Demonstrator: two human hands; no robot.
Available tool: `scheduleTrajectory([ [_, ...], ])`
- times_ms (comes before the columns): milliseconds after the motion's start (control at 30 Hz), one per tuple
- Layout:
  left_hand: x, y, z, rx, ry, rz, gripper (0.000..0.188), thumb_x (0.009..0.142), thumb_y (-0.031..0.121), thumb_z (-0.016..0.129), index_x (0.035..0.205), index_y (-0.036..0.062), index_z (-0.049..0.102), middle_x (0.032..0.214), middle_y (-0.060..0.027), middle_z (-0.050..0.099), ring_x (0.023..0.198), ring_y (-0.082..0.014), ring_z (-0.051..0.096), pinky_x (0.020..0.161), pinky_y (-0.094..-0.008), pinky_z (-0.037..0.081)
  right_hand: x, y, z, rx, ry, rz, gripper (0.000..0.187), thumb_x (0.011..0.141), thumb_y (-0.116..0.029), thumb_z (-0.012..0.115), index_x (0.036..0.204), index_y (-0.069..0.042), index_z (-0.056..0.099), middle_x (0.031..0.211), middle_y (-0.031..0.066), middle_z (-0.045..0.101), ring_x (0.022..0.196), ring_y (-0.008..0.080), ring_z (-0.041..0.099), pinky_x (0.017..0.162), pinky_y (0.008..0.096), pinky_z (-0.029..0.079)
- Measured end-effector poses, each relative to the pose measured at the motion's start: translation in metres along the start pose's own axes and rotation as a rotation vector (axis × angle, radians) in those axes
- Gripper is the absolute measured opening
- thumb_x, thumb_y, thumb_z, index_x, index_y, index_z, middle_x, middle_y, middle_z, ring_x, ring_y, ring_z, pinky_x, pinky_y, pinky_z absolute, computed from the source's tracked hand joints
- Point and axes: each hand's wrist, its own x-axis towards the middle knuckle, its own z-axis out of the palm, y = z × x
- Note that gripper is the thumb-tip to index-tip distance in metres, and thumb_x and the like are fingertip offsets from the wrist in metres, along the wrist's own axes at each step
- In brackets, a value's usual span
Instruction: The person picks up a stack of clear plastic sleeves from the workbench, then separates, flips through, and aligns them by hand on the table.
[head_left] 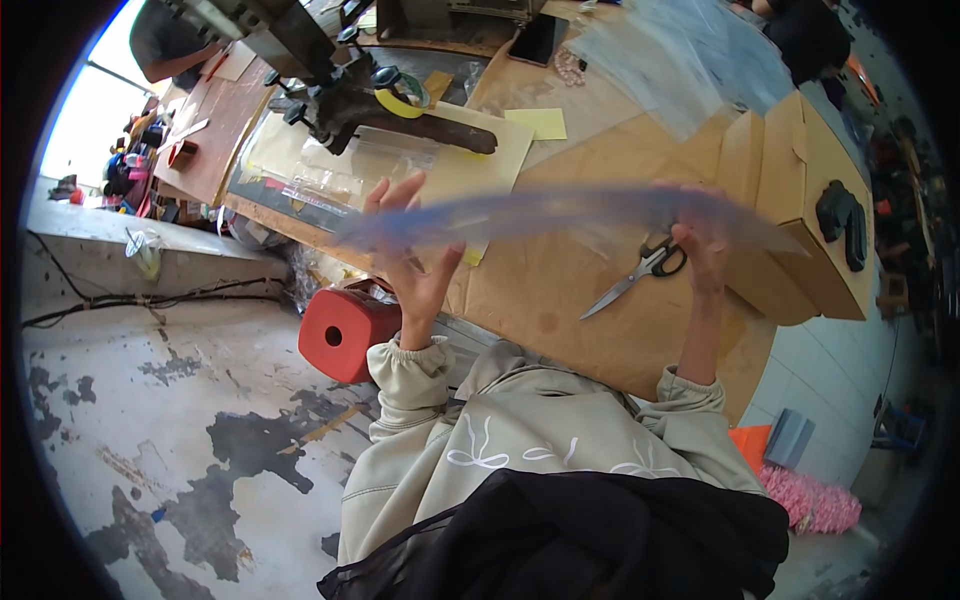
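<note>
A bluish, see-through plastic sheet (560, 207), smeared by motion, stretches in a shallow arc between my hands above the worktable. My right hand (703, 240) grips it near its right part, with the fingers partly hidden behind the film. Across the palm of my left hand (415, 260) runs the sheet's left end, while the fingers and thumb there are spread apart. Black-handled scissors (640, 272) lie on the brown table covering (530, 320), just left of my right hand, blades pointing toward the near left.
A press-like metal machine (340, 95) stands at the far left over a pale board. An open cardboard box (800, 200) and clear plastic sheets (670, 60) sit at right. Beside my left forearm is a red stool (350, 335). Other people work at the far side.
</note>
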Motion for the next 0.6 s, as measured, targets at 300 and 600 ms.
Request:
scheduleTrajectory([
  [300, 0.037, -0.001, 0.004, -0.157, 0.152, -0.195, 0.053, 0.068, 0.006, 0.070, 0.112, 0.0008, 0.041, 0.095, -0.0075, 0.052, 0.085, -0.0164, 0.054, 0.082, -0.0299, 0.041, 0.039, -0.014, 0.013, 0.007, -0.102, 0.094, 0.039, 0.074, -0.001, 0.064, 0.107, 0.000, 0.044, 0.095, 0.0145, 0.060, 0.084, 0.0243, 0.060, 0.080, 0.0322, 0.046],
  [600, 0.009, -0.011, 0.008, -0.155, 0.129, -0.254, 0.054, 0.068, -0.001, 0.068, 0.112, -0.0001, 0.037, 0.098, -0.0098, 0.050, 0.087, -0.0183, 0.054, 0.076, -0.0287, 0.044, 0.025, 0.016, 0.019, 0.069, -0.031, -0.165, 0.047, 0.074, 0.000, 0.063, 0.114, 0.000, 0.039, 0.095, 0.0166, 0.057, 0.089, 0.0262, 0.058, 0.078, 0.0341, 0.047],
])
